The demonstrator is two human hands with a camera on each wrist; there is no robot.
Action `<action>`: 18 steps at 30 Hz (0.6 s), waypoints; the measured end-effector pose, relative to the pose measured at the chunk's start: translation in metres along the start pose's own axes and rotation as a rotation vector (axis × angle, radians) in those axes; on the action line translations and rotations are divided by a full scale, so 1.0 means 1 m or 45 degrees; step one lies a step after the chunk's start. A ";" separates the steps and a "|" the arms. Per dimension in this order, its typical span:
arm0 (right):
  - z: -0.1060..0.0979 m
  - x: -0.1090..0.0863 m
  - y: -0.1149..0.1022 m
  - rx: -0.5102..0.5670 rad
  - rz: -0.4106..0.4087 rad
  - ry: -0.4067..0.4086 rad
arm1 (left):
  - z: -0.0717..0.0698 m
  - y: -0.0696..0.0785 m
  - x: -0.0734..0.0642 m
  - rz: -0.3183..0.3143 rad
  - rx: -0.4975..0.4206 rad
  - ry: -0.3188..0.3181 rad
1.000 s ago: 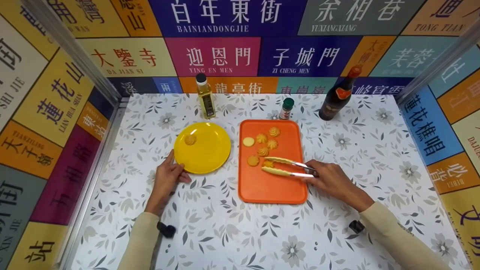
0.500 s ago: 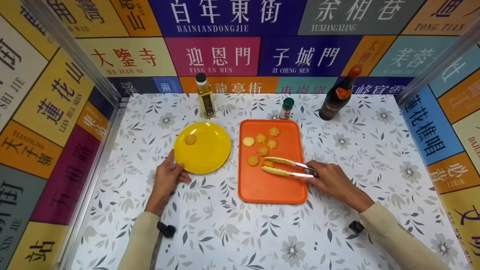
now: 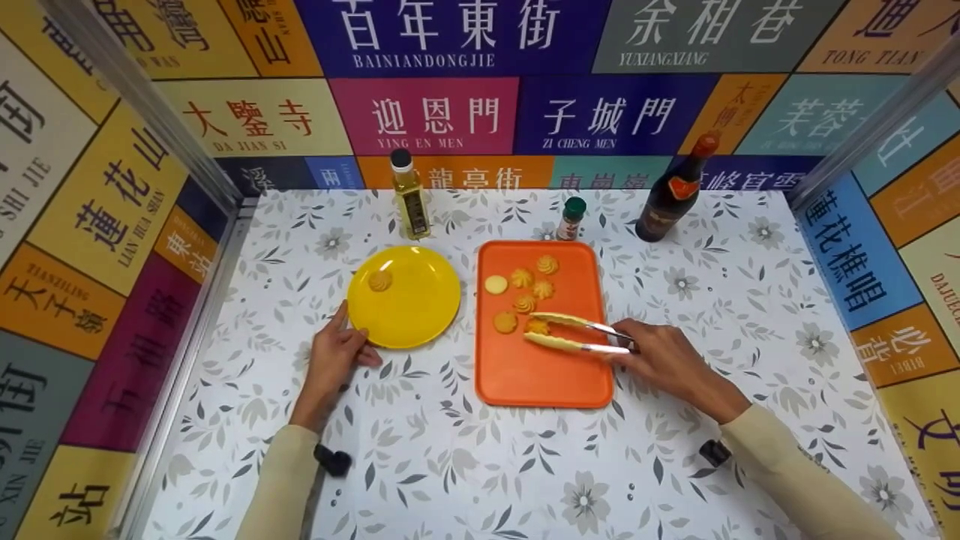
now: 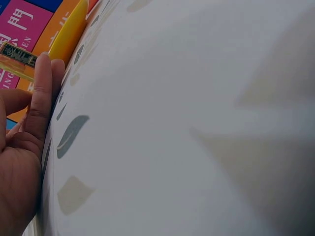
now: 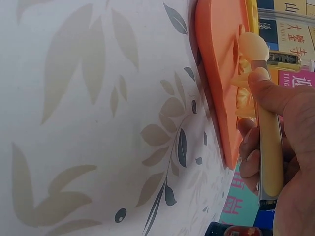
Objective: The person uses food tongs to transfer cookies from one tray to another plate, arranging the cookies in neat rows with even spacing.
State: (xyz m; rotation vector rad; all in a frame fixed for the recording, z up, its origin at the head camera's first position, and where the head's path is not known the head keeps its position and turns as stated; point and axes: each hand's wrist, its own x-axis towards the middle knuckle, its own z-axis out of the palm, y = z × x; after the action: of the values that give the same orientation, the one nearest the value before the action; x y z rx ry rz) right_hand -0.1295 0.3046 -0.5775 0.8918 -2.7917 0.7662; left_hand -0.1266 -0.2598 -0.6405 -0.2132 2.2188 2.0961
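Tongs (image 3: pixel 574 346) are in my right hand (image 3: pixel 664 360), as the head view shows: I have their handle end between thumb and curled fingers, and the two arms stand a narrow gap apart over the orange tray (image 3: pixel 544 379). One cookie (image 3: pixel 538 328) lies between the tips; whether they press on it I cannot tell. Six more cookies (image 3: pixel 525 304) lie on the tray, one pale and smooth, two of them just beside the tips. My left hand (image 3: pixel 337 352) is at the near left edge of the yellow plate (image 3: pixel 412 315), fingers touching its rim, and a single cookie sits on the plate's far left part. Behind these, on the flowered table (image 3: pixel 420 465), stand a clear bottle (image 3: pixel 411 202), a green-capped jar (image 3: pixel 571 219) and a dark bottle (image 3: pixel 669 195). From the left wrist, I see my palm and two long, nearly straight fingers low against the table; the plate's edge shows just past their tips. From the right wrist, my thumb (image 5: pixel 266 91) lies flat along one arm of the tongs, my other fingers bend in from the opposite side, and the rounded tip reaches over the tray, its hold on the cookie hidden.
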 end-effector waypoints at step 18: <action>-0.005 0.003 -0.002 0.027 0.035 -0.021 | 0.000 0.001 -0.001 -0.025 0.016 0.014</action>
State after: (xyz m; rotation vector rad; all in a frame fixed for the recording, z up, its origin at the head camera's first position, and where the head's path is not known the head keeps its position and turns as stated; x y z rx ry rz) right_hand -0.1314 0.3041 -0.5717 0.8690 -2.8204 0.7977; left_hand -0.1258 -0.2599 -0.6393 -0.2452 2.2263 2.0755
